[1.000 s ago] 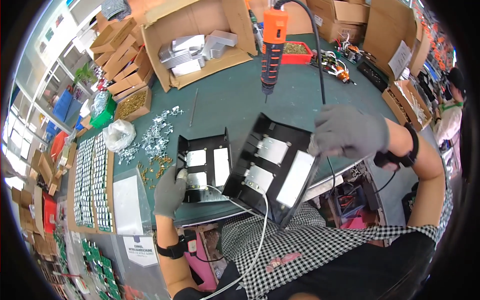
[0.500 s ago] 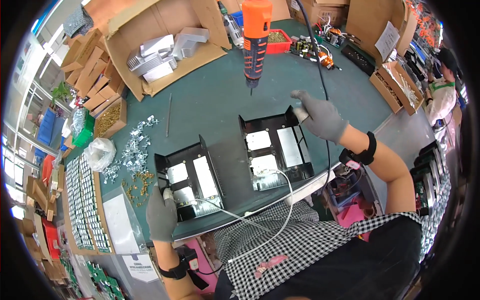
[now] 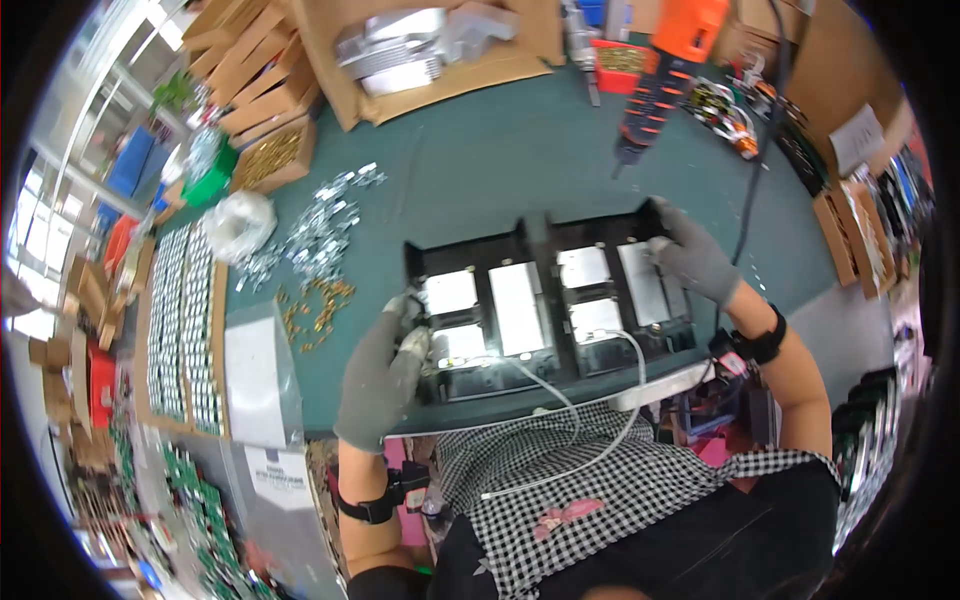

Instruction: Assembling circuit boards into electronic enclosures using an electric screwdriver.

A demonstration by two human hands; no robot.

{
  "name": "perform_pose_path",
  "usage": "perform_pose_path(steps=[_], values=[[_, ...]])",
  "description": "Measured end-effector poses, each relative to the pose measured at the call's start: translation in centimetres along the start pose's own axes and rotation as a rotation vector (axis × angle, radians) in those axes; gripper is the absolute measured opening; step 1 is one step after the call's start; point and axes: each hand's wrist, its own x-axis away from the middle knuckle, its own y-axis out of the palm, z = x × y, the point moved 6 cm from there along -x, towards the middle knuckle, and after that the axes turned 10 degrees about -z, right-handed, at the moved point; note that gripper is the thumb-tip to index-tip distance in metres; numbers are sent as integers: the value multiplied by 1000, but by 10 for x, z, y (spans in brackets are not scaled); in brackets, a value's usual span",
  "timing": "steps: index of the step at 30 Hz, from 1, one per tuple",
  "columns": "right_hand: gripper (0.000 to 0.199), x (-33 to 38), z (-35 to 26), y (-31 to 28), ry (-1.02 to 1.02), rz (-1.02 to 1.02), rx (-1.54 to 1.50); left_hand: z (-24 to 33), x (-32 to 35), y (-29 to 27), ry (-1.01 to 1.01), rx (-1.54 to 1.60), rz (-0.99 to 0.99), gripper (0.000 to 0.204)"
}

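Two shallow black housings lie side by side near the table's front edge, almost touching. My left hand [image 3: 382,372], in a grey glove, grips the outer side of the left black housing [image 3: 486,315]. The far right corner of the right black housing [image 3: 612,285] is held by my gloved right hand [image 3: 697,254], fingers closed over its wall. Both housings have bright flat plates inside, such as the long plate [image 3: 516,308] in the left one. From each near side a white cable [image 3: 642,378] runs over the edge toward my checked apron.
An orange-and-black electric screwdriver [image 3: 655,95] hangs beyond the right housing. Small silver parts [image 3: 325,225] and brass parts [image 3: 318,312] lie in heaps at left, near a plastic bag [image 3: 240,226]. A cardboard box [image 3: 465,82] with metal pieces stands at the back.
The left housing has moved right, up beside the other one, with my left hand on it. My right hand stays at the right housing's far corner. The whole view has shifted.
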Motion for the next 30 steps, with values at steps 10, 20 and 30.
perform_pose_path(steps=[10, 20, 30], values=[[54, -4, 52, -18, -193, 80, -182, -6, 40, 6, 68, -54, 215, 50], [45, 0, 41, -42, -34, 72, -114, -80, 192, -150, -384, -302, 748, 39], [41, 17, -9, -48, -78, 437, -136, -232, 329, -273, -1110, -1621, 664, 27]])
